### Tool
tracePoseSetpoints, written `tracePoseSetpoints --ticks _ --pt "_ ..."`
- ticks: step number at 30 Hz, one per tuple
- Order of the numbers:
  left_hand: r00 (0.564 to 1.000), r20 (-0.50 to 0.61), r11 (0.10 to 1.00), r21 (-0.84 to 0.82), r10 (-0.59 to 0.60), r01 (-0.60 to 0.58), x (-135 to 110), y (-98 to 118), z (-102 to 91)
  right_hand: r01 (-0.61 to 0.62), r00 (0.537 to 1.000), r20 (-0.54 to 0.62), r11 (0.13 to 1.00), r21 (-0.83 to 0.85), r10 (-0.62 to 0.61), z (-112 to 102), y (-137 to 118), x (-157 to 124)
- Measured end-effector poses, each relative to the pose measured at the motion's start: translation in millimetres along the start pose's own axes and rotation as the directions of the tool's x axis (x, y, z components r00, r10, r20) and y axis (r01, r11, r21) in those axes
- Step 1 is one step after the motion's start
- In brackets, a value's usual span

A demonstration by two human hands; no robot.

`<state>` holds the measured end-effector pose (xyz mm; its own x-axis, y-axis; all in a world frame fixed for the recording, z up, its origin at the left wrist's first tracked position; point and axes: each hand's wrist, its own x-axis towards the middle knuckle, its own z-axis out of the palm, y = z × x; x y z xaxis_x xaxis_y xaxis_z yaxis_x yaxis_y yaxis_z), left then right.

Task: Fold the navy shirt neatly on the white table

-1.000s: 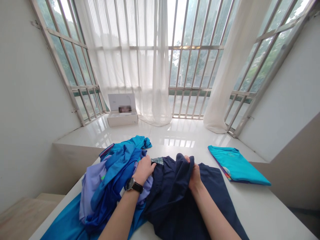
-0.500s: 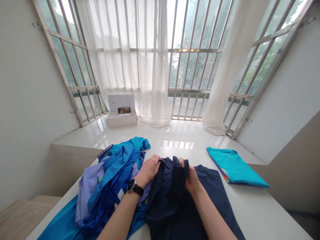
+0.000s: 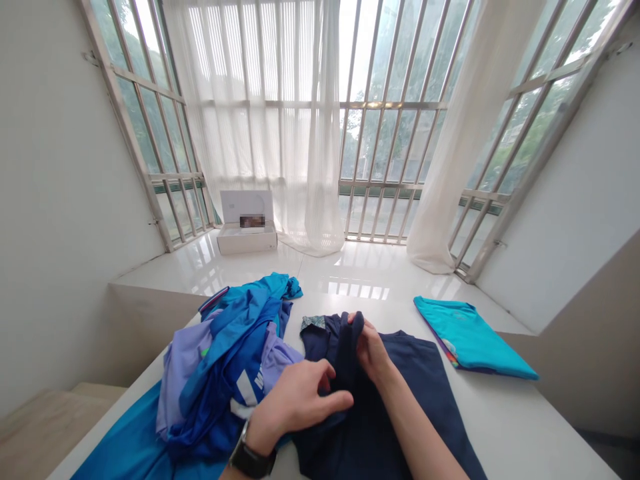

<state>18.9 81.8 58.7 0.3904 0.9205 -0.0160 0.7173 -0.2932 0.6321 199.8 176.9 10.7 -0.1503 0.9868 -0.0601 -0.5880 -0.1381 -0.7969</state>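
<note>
A dark navy garment (image 3: 415, 373), maybe a shirt, is spread over the white table in front of me. Its upper left part is bunched up, and a patterned patch of cloth (image 3: 313, 323) shows at its far left corner. My right hand (image 3: 373, 347) pinches a raised fold of the navy cloth near its far edge. Over the left part of the garment hovers my left hand (image 3: 305, 393), fingers apart and thumb stretched out, with nothing in it. A dark watch (image 3: 253, 457) is on the left wrist.
Left of the navy garment lies a heap of blue and lilac clothes (image 3: 215, 367). A folded turquoise shirt (image 3: 475, 337) rests at the right of the table (image 3: 520, 427). Behind, an open white box (image 3: 247, 241) stands on the window ledge beside the sheer curtains (image 3: 310, 213).
My left hand has let go of the navy cloth and come back nearer to me, opening. The right hand has shifted slightly left with its fold. The patterned patch now shows.
</note>
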Motion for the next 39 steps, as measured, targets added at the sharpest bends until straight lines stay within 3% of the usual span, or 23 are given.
tracePoseSetpoints --ticks 3,7,10,14,18,24,31,35,39 --pt "0.995 -0.038 0.994 0.046 -0.093 0.095 -34 0 21.2 0.022 1.000 -0.015 1.000 -0.008 -0.022 2 3 3" --pt "0.983 -0.137 0.981 0.131 -0.122 0.140 -52 -10 41.6 0.063 0.997 -0.035 0.997 -0.049 -0.064 2 9 11" --pt "0.968 -0.197 0.979 0.097 -0.157 0.178 -56 -20 46.1 0.108 0.993 -0.044 0.988 -0.106 -0.114 0 14 17" --pt "0.905 -0.290 0.949 -0.036 -0.310 0.314 -62 -31 46.5 0.158 0.986 -0.015 0.960 -0.230 -0.165 -4 21 21" --pt "0.875 -0.302 0.923 -0.057 -0.379 0.380 -67 -36 47.8 0.173 0.984 0.026 0.897 -0.407 -0.177 -7 34 23" --pt "0.883 -0.326 0.939 -0.057 -0.338 0.339 -69 -39 48.3 0.291 0.955 0.154 0.696 -0.656 -0.254 -6 47 16" --pt "0.902 -0.319 0.953 -0.014 -0.292 0.304 -71 -43 47.9 0.401 0.898 0.272 0.384 -0.832 -0.346 -16 33 15" --pt "0.914 -0.303 0.957 0.028 -0.268 0.290 -72 -43 46.0 0.343 0.891 0.246 0.211 -0.916 -0.381 -45 4 15" --pt "0.926 -0.292 0.945 0.152 -0.239 0.291 -64 -34 26.5 0.199 0.878 0.149 0.064 -0.978 -0.455 -97 -46 1"
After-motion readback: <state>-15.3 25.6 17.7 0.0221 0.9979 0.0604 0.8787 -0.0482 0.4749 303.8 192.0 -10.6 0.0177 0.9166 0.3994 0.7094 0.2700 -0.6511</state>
